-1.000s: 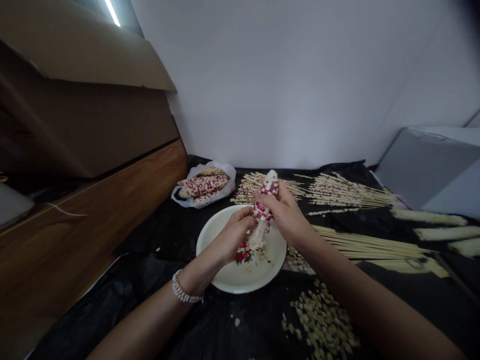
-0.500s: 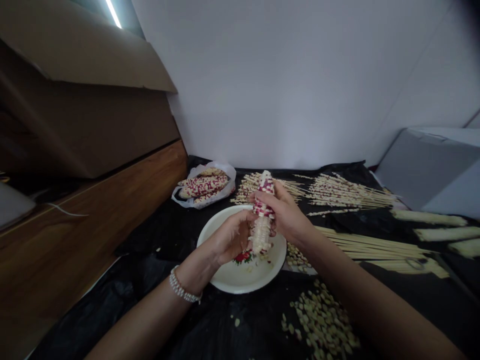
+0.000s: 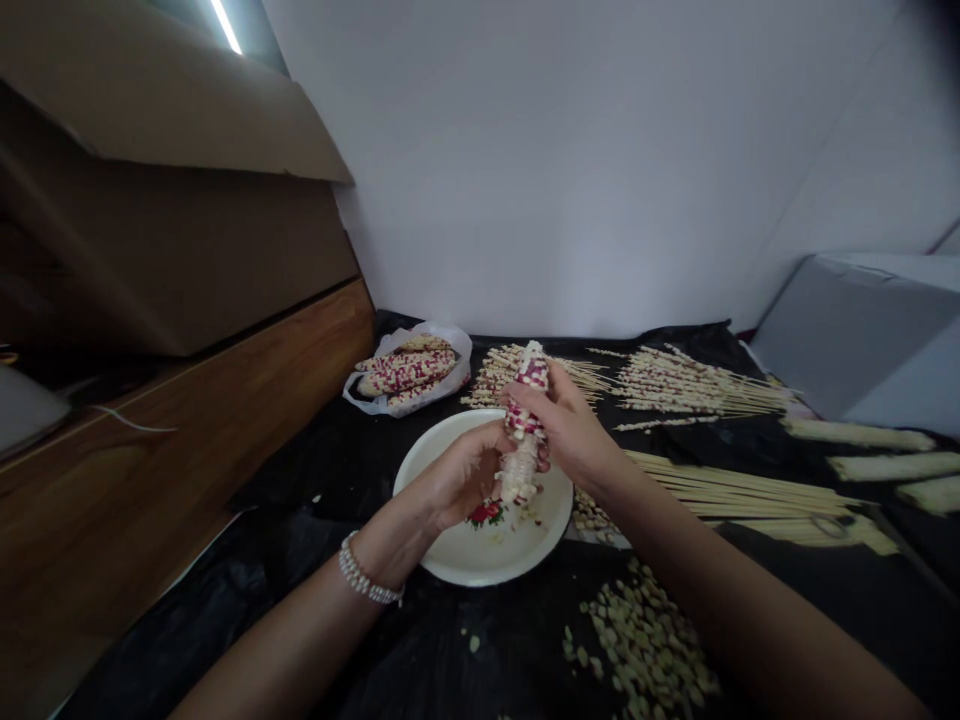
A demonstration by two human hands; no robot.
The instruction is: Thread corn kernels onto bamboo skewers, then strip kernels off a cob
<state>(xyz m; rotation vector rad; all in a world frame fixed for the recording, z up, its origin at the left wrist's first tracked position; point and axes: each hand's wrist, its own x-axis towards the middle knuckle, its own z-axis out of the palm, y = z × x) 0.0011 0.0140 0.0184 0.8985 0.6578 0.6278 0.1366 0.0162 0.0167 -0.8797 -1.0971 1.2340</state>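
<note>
Skewers (image 3: 735, 492) right of plate (image 3: 457, 572), left bare

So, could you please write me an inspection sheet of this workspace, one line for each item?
Surface: wrinkled black sheet covers it.
Job's things: red and white cob held upright over white plate; its lower part is bare; a few kernels lie in the plate.
Clutter: bag of cobs, skewers with kernels, bare sticks, kernel pile.
Hands: left hand and right hand both grip the cob; bracelet on left wrist.
Cables: thin white cord on wood ledge.
Surroundings: cardboard box at left, white wall behind, grey box at right.
</note>
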